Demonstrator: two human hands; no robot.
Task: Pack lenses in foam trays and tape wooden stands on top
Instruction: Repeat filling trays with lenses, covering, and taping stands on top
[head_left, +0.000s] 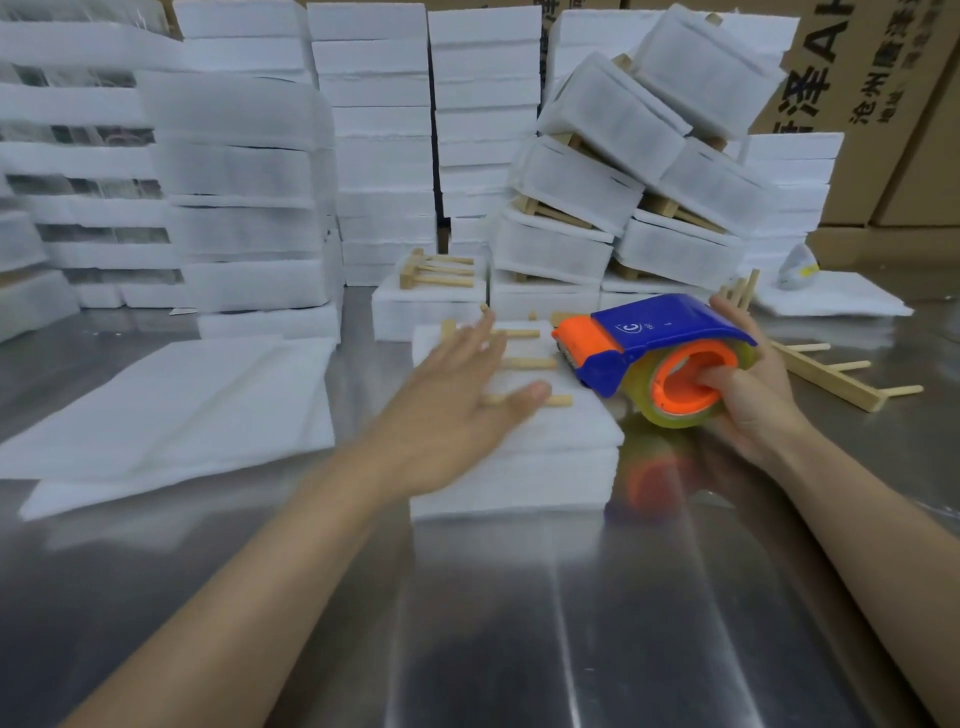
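Taping looks to us like the step in hand. Our left hand (457, 400) lies flat, fingers straight and holding nothing, over the wooden stand (524, 364). The stand sits on top of the foam tray (519, 467) in the middle of the metal table (467, 623). The hand is blurred, so we cannot tell whether it presses the stand or only hovers. No lenses show; the tray is closed. Just right of the tray, our right hand (753, 405) grips the tape dispenser (660, 332), with fingers hooked through the roll's orange core and the cutter end pointing toward the tray.

To do it well, we judge the left palm should pin the stand flat and square while the fingers keep clear of the tape's line. We would land the tape end on foam first, then draw it across the stand and down the tray's side so the two bind together.

Around us, loose foam sheets (171, 410) lie at the left and tall foam stacks (374, 156) rise behind. A second tray (431, 317) just beyond ours carries its own stand. A leaning pile of finished packs (623, 171) stands right of centre. A spare stand (831, 375) lies just beside our right hand, with cardboard boxes (893, 130) far right. The spare stand and the leaning pile crowd the dispenser's swing, so a wide pull might knock them.
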